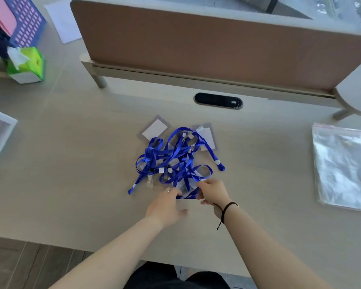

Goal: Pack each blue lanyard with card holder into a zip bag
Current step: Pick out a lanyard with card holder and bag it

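Both hands are in at the near edge of the tangled pile of blue fabric lanyards (175, 157) on the pale wooden desk (71, 163). The left hand (167, 207) has its fingers curled in on a blue strap at the pile's near edge, a ring showing on one finger. The right hand (214, 193), black cord bracelet (225, 209) on the wrist, pinches the same bunch of strap from the other side, just beside the left. Beyond the fingertips, two clear plastic card holders with white inserts (155, 129) peek out from the far side of the tangle. Well off to the right of the right hand lies the stack of clear zip bags with red seal strips (342, 167), flat on the desk. Far beyond the left hand stands a green tissue box (27, 65).
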Demonstrator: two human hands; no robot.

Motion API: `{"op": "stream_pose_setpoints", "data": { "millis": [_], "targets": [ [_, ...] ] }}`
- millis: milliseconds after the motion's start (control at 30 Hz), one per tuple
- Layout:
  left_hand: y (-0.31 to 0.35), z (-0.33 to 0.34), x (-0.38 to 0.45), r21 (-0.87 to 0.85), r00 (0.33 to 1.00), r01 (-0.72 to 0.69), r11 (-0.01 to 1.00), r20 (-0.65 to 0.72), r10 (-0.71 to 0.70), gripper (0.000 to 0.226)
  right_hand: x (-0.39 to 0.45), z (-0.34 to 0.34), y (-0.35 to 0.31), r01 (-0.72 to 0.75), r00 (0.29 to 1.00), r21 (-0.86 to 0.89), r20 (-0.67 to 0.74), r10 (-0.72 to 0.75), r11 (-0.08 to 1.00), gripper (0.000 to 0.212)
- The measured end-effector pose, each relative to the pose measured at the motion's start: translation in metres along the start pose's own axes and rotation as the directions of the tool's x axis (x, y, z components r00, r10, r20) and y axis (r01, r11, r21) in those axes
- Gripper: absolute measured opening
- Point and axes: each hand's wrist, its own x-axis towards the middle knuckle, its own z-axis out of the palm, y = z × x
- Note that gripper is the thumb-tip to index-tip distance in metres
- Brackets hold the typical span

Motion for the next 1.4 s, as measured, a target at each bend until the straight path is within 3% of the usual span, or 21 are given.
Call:
{"op": "stream_pose_setpoints", "data": {
  "millis": [67, 200, 367, 500, 600, 700, 800, 867, 933, 1033, 1167, 1233, 1400],
  "targets": [
    [0.006, 0.003, -0.005, -0.038, 1.0, -0.01, 0.999, 0.004, 0.01, 0.071, -0.017, -0.005, -0.004, -0.01, 0.997, 0.067, 0.071, 0.005, 0.998, 0.01],
    [0.02, 0.001, -0.022, -0.214, 0.991, -0.087, 0.973, -0.114, 0.064, 0.06, -0.052, -0.012, -0.016, 0.117, 0.989, 0.035, 0.084, -0.12, 0.992, 0.009],
    [0.036, -0.016, -0.033, -0.285, 0.959, -0.238, 0.929, -0.222, 0.177, 0.014, -0.087, -0.028, -0.044, 0.285, 0.956, 0.06, 0.051, -0.289, 0.957, 0.017],
    [0.05, -0.044, -0.043, -0.364, 0.955, -0.276, 0.89, -0.209, 0.211, 0.025, -0.107, -0.042, -0.063, 0.405, 0.914, -0.005, -0.006, -0.405, 0.914, 0.013],
    [0.071, -0.081, -0.064, -0.372, 0.916, -0.392, 0.841, -0.247, 0.317, 0.029, -0.115, -0.052, -0.068, 0.51, 0.856, -0.048, -0.074, -0.513, 0.859, 0.012],
    [0.093, -0.12, -0.084, -0.335, 0.876, -0.477, 0.813, -0.253, 0.41, 0.032, -0.117, -0.057, -0.069, 0.579, 0.807, 0.128, 0.055, -0.589, 0.805, 0.017],
    [0.113, -0.15, -0.098, -0.274, 0.829, -0.556, 0.785, -0.252, 0.499, 0.029, -0.122, -0.058, -0.074, 0.531, 0.728, 0.373, 0.259, -0.635, 0.761, 0.045],
    [0.124, -0.162, -0.103, -0.28, 0.797, -0.6, 0.75, -0.295, 0.527, 0.03, -0.125, -0.057, -0.079, 0.527, 0.674, 0.408, 0.333, -0.659, 0.745, 0.045],
    [0.131, -0.171, -0.106, -0.336, 0.784, -0.617, 0.711, -0.343, 0.518, 0.027, -0.126, -0.055, -0.081, 0.57, 0.679, 0.309, 0.345, -0.648, 0.762, 0.034],
    [0.13, -0.181, -0.105, -0.44, 0.783, -0.62, 0.649, -0.389, 0.484, 0.026, -0.124, -0.055, -0.078, 0.628, 0.722, 0.168, 0.242, -0.649, 0.76, 0.011],
    [0.117, -0.191, -0.105, -0.61, 0.824, -0.567, 0.554, -0.435, 0.364, 0.033, -0.126, -0.068, -0.077, 0.582, 0.769, 0.29, 0.107, -0.63, 0.759, 0.014],
    [0.104, -0.191, -0.1, -0.621, 0.843, -0.529, 0.578, -0.463, 0.274, 0.035, -0.128, -0.075, -0.079, 0.533, 0.793, 0.392, 0.079, -0.605, 0.75, 0.016],
    [0.062, -0.168, -0.077, -0.38, 0.916, -0.316, 0.869, -0.361, 0.175, 0.021, -0.138, -0.079, -0.098, 0.501, 0.779, 0.541, 0.056, -0.624, 0.675, 0.013]
  ]
}}
